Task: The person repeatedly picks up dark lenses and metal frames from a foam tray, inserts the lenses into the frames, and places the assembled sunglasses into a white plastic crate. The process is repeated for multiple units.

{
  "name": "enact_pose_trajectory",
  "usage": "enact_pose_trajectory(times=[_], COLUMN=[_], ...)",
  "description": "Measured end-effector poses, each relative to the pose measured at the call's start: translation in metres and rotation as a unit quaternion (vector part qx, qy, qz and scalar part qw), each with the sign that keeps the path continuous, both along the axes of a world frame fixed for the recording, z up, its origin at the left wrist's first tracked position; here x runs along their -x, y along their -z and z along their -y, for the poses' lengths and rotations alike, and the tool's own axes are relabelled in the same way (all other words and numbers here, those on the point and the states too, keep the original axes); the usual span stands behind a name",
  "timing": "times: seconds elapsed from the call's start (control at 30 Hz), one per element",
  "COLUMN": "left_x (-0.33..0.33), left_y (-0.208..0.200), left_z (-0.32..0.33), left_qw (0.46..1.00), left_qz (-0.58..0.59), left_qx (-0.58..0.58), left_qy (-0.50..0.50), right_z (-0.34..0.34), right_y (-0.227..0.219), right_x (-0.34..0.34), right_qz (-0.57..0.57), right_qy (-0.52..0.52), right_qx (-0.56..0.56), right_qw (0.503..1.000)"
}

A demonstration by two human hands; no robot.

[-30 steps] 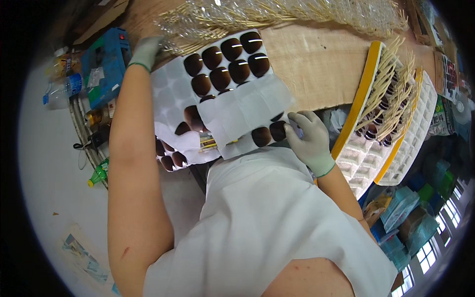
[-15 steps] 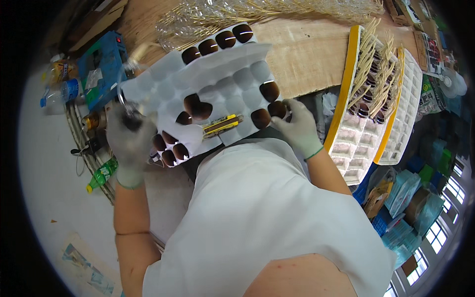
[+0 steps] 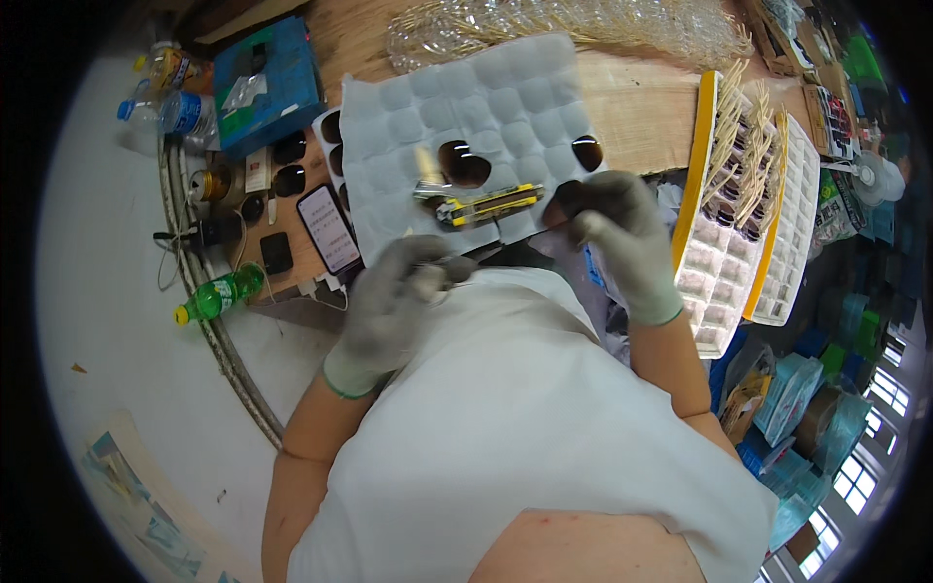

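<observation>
My right hand [image 3: 627, 238], in a pale glove, pinches a dark brown sunglass lens [image 3: 562, 206] at the near right edge of a grey moulded tray sheet [image 3: 408, 126]. My left hand [image 3: 394, 301], gloved too, is closed close to my body at the sheet's near edge; something thin and dark shows at its fingertips, too blurred to name. On the sheet lie brown lenses [image 3: 465, 165] near the middle and another lens [image 3: 587, 153] at the right. A slim yellow-and-black tool [image 3: 491, 204] lies between my hands, with a small metal piece [image 3: 431, 189] beside it.
Left of the sheet are a phone [image 3: 328, 228], dark lenses [image 3: 290, 181], a blue box [image 3: 267, 87] and a green bottle [image 3: 224, 293]. White foam trays [image 3: 708, 277] with thin sticks stand at right. Plastic-wrapped sticks [image 3: 486, 29] lie at the back.
My left hand has moved right and closer to my body, uncovering the phone. The grey sheet now lies flatter, with fewer lenses showing. My right hand has come off its edge, holding a lens.
</observation>
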State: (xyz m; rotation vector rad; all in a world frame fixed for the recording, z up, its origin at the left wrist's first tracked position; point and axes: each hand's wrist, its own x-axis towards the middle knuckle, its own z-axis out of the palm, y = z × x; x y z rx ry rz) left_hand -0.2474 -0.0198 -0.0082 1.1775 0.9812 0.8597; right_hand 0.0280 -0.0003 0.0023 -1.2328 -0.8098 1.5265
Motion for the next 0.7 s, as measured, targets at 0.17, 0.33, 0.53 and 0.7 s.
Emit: enact_pose_trajectory(times=[0.17,0.33,0.53,0.7], left_x=[-0.003,-0.011,-0.033,-0.058], left_y=[-0.018,-0.011,-0.048,-0.057], left_z=[-0.004,0.001,0.004,0.001], left_qw=[0.985,0.992,0.988,0.987], left_qz=[-0.048,-0.023,-0.044,-0.075], left_qx=[0.033,0.030,0.060,-0.025], left_qy=[0.165,0.118,0.133,0.136], right_z=[0.026,0.026,-0.001,-0.018], right_y=[-0.011,-0.010,-0.027,-0.039], right_x=[0.065,0.063,-0.004,-0.031], right_qz=[-0.020,0.004,-0.045,-0.013], right_qy=[-0.092,-0.080,-0.230,-0.331], right_qx=[-0.074,-0.072,0.023,0.042], right_qw=[0.993,0.994,0.972,0.942])
